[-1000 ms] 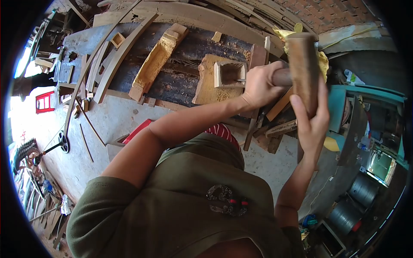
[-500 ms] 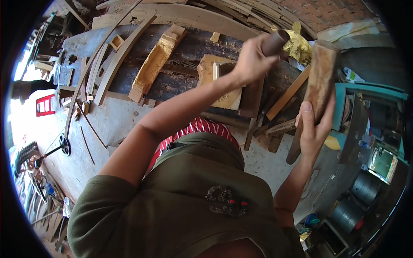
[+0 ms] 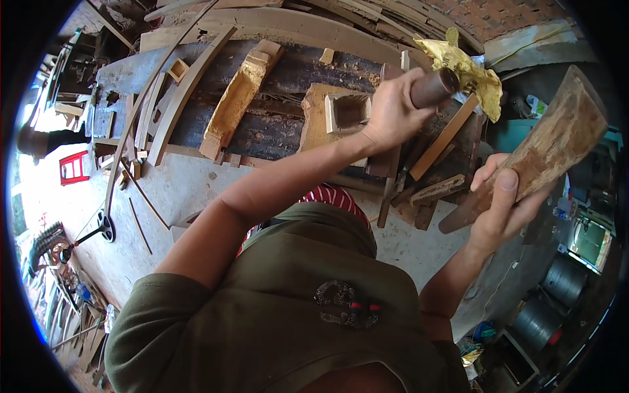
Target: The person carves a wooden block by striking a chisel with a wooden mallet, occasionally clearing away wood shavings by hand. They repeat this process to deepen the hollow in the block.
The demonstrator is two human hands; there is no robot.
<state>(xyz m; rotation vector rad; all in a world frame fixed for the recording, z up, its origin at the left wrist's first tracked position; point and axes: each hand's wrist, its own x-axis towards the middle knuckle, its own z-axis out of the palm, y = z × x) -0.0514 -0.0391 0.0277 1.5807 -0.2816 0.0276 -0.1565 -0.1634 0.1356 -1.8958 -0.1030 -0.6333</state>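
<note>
My left hand (image 3: 401, 111) is closed around a dark brown cylindrical handle (image 3: 436, 89). Its round end faces up and right; whatever lies at the other end is hidden by the hand. On the right, my right hand (image 3: 504, 206) grips a wooden mallet (image 3: 557, 134) with a thick, rough, worn head. The mallet tilts up to the right, its narrow end (image 3: 453, 219) pointing down and left. Left of my left hand, a hollow square wooden box (image 3: 331, 114) sits on a flat board (image 3: 316, 98) on the dark workbench (image 3: 278, 134).
A hollowed yellowish timber (image 3: 239, 98) lies across the bench, with long curved strips (image 3: 187, 98) further left. A yellow plastic bag (image 3: 488, 92) is behind my left hand. Wood offcuts (image 3: 442, 187) jut from the bench's right end. A red stool (image 3: 73, 168) stands on the floor.
The mallet has swung right and tilted from nearly upright, away from the handle. My left hand has shifted slightly right and down, still holding the handle. More of the square box shows.
</note>
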